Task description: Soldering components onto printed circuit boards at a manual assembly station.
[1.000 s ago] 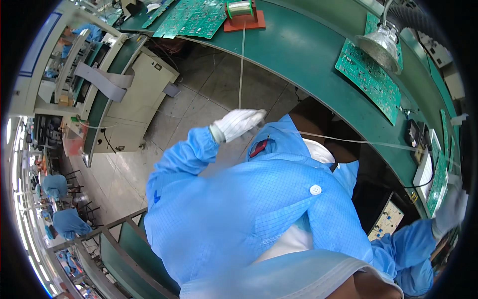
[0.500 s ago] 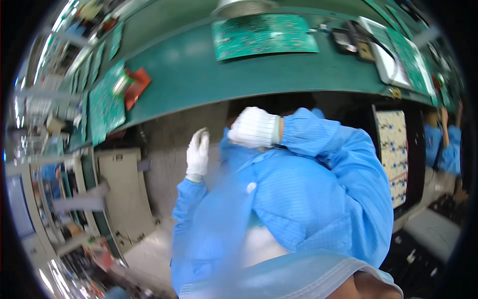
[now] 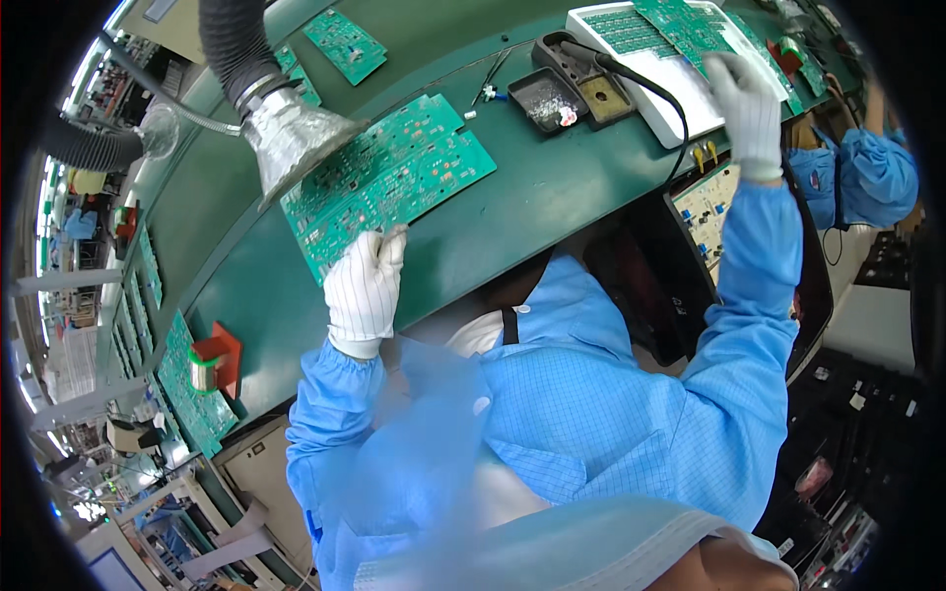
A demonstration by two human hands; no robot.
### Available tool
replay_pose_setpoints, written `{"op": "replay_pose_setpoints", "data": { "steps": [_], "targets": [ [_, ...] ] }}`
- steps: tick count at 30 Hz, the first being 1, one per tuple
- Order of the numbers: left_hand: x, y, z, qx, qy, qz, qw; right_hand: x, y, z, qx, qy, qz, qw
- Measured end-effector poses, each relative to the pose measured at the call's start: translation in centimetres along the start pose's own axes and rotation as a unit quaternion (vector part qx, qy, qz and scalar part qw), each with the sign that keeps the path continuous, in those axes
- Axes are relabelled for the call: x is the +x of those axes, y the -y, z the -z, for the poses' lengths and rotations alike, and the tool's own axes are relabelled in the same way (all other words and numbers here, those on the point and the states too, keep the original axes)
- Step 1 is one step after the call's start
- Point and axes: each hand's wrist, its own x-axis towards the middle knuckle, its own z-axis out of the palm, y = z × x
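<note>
My left hand (image 3: pixel 363 291), in a white striped glove with dark fingertips, is at the front edge of a large green circuit board (image 3: pixel 434 163) on the bench. Its fingers are drawn together; whether they pinch anything does not show. My right hand (image 3: pixel 746 113), also gloved and blurred by motion, reaches over the right end of a white tray (image 3: pixel 680 123). Its fingers are stretched out beside a green circuit board (image 3: pixel 685 25) lying across that tray. Nothing shows in this hand.
A fume duct's metal hood (image 3: pixel 296 138) hangs over the large board. A soldering iron stand (image 3: pixel 591 84) and a black dish (image 3: pixel 547 101) sit beside the tray. Solder wire on a red holder (image 3: pixel 219 360) stands at left. Another person's blue sleeve (image 3: pixel 877 177) shows at far right.
The view has turned, so the bench appears tilted. My right hand has moved from in front of my chest out to the tray. My left hand has come to the large board's edge.
</note>
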Motion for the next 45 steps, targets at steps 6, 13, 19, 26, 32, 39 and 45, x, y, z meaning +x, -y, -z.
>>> {"op": "replay_pose_setpoints", "data": {
  "steps": [6, 13, 19, 26, 32, 39, 45],
  "targets": [
    [4.6, 0.6, -3.7, 0.152, 0.052, -0.039, 0.986, 4.9, -6.9, -7.5, -0.009, 0.155, -0.161, 0.975],
    [3.6, 0.9, -4.5, 0.147, 0.111, -0.002, 0.983, 8.3, -6.8, -12.8, -0.121, 0.265, -0.148, 0.945],
    [-0.3, 1.4, -2.2, 0.136, 0.127, 0.014, 0.982, 8.7, -9.2, -14.9, -0.194, 0.299, -0.073, 0.931],
    [-1.3, 2.2, -1.5, 0.062, 0.039, -0.009, 0.997, 10.0, -11.9, -17.1, -0.223, 0.342, -0.078, 0.910],
    [-2.0, 1.0, -1.0, -0.008, 0.010, 0.032, 0.999, 11.3, -10.4, -16.0, -0.232, 0.401, -0.080, 0.882],
    [-2.3, 0.4, 1.0, -0.066, -0.005, -0.030, 0.997, 7.7, 4.2, -1.4, 0.286, 0.078, -0.108, 0.949],
    [-0.9, -1.2, -1.9, -0.379, -0.049, 0.030, 0.923, -6.2, 23.8, -4.7, 0.730, 0.348, -0.256, 0.530]
  ]
}}
